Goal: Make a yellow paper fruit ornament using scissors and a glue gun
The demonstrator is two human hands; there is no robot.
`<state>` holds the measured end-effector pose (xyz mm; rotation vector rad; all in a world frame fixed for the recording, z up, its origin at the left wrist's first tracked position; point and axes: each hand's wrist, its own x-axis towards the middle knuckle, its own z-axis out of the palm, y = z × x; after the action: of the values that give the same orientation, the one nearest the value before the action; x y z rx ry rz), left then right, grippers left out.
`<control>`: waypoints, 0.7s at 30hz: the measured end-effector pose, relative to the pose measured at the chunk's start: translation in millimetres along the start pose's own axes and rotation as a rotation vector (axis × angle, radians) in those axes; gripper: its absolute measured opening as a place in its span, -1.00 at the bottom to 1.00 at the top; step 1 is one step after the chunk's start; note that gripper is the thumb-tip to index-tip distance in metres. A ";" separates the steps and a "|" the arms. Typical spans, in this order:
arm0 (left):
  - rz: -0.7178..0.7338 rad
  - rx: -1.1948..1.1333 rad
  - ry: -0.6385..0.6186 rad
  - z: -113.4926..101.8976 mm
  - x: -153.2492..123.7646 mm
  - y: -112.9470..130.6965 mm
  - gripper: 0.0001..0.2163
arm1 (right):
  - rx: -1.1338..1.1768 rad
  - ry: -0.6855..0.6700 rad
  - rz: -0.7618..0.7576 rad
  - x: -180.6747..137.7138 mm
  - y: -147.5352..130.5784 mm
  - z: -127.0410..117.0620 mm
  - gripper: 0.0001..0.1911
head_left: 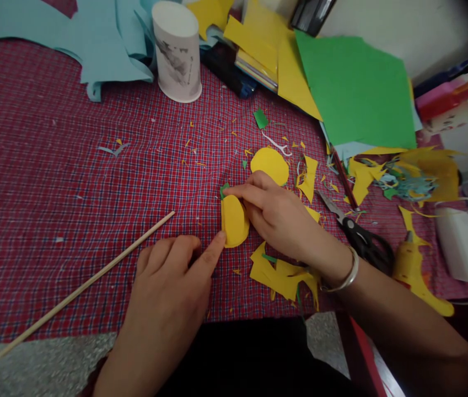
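A folded yellow paper cutout (236,223) with rounded edges lies on the checked tablecloth between my hands. At its upper left corner sticks out a small green paper piece (224,191). My right hand (277,212) is closed, its fingertips pressed on the green piece and the top of the cutout. From the lower left, my left hand (171,286) holds the cutout's edge down with one outstretched digit while its other fingers curl. A round yellow paper piece (269,165) lies just beyond my right hand. To the left rests a thin wooden stick (89,282).
Yellow scraps (285,275), black-handled scissors (361,240), a pencil (344,179) and a yellow glue gun (413,275) lie to the right. A white paper cup (178,52), blue sheets (105,44) and a green sheet (360,91) are at the back.
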<state>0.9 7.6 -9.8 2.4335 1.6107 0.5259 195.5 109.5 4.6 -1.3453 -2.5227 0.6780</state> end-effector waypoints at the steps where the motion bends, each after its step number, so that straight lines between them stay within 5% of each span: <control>1: -0.001 0.000 -0.007 -0.1 -0.1 0.0 -0.58 | 0.015 -0.008 -0.003 0.3 -0.7 -1.8 -0.63; 9: -0.005 0.002 -0.025 -2.6 0.0 1.6 -0.56 | 0.215 -0.030 -0.037 5.3 -4.8 -16.3 -0.56; 21: 0.019 0.049 0.028 0.8 -0.1 1.2 -0.58 | 0.154 -0.055 0.058 8.2 -2.5 -10.5 -0.68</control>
<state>2.2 7.0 -10.2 2.4901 1.6320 0.5314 193.1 118.2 14.8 -1.3672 -2.4237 0.9128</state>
